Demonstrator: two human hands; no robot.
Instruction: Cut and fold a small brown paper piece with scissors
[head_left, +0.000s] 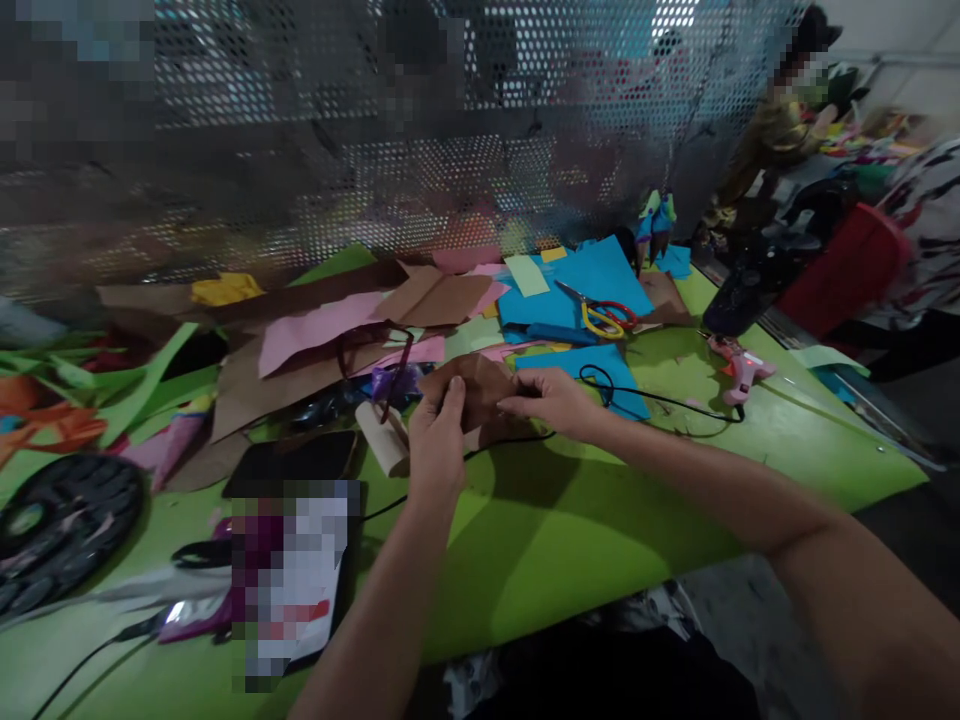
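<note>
A piece of brown paper is held up between both hands over the green table. My left hand grips its left side, thumb on top. On its right side, the fingertips of my right hand pinch the edge. A cardboard tube lies just left of my left hand. Behind the hands are pink paper, more brown paper and blue felt-like sheets, with scissors on the blue.
A pink glue gun stands at the right, its black cable running toward the hands. At the left are a black phone-like slab, a round black tray and a pouch. Perforated metal rises behind; people are beyond.
</note>
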